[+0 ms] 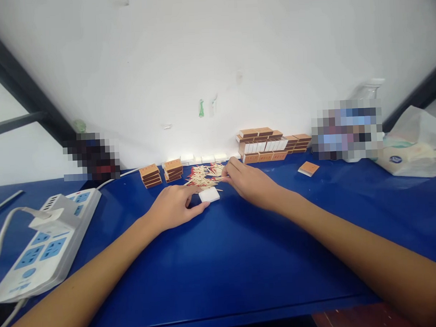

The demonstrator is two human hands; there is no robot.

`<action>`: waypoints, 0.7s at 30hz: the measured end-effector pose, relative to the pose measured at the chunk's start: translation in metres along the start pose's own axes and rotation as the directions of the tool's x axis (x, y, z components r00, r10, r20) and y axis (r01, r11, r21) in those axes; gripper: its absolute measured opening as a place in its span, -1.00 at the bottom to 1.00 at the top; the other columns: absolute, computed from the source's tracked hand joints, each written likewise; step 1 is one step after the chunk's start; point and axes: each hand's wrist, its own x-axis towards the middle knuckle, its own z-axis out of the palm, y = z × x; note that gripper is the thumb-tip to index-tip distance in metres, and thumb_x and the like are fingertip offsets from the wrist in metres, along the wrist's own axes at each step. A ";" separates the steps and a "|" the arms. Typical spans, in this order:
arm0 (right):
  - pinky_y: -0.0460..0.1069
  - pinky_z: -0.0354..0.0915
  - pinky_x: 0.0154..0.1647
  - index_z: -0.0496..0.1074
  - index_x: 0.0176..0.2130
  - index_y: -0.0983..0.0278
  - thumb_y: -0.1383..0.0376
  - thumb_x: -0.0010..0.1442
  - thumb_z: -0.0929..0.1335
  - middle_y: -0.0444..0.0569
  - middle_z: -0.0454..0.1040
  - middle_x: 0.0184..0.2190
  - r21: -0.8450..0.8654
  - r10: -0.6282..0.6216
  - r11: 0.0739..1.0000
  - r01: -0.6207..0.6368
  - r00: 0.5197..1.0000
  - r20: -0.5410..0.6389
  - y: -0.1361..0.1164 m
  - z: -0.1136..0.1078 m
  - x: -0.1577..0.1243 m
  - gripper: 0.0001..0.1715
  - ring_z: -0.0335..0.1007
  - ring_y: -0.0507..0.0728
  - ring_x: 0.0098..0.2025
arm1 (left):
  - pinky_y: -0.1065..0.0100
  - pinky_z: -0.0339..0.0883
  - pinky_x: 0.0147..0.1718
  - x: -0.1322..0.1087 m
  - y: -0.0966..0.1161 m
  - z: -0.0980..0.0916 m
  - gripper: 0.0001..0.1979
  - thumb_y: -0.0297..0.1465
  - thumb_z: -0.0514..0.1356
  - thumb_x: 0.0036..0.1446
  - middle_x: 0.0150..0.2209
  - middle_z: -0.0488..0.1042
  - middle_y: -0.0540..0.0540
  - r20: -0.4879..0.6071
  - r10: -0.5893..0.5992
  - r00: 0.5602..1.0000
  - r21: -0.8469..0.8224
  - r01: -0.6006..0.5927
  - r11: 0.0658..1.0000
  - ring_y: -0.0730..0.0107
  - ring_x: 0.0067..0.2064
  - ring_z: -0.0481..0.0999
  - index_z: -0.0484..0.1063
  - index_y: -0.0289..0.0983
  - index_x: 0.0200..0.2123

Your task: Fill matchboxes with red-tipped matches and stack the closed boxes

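Observation:
My left hand [176,204] holds a small white tray [209,195] between thumb and fingers, low over the blue table. My right hand [245,179] is just right of a loose pile of red-tipped matches [202,176], its fingertips pinched together at the pile's edge around what looks like matches. More white trays [208,159] stand in a row behind the pile, against the wall. Two stacks of orange-brown matchboxes [150,176] are left of the pile. A larger stack of matchboxes [264,144] rises behind my right hand.
A single matchbox [308,168] lies at the right on the blue table [215,269]. At the left is a white power strip [55,247] with a plug and cables. A plastic bag [412,145] and blurred items are at the back right, and dark blurred items at the back left.

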 end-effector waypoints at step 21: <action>0.00 0.22 -0.31 0.37 -0.08 0.36 0.26 0.54 0.14 0.13 0.39 -0.09 0.028 -0.093 0.995 0.091 0.990 0.102 -0.021 0.007 -0.005 -0.69 0.31 0.11 -0.33 | 0.38 0.09 -0.50 0.000 0.000 -0.001 -0.61 -0.12 0.24 0.27 -0.55 0.45 0.06 0.005 0.028 1.000 -0.002 -0.028 1.000 0.44 -0.52 0.42 0.60 -0.19 0.04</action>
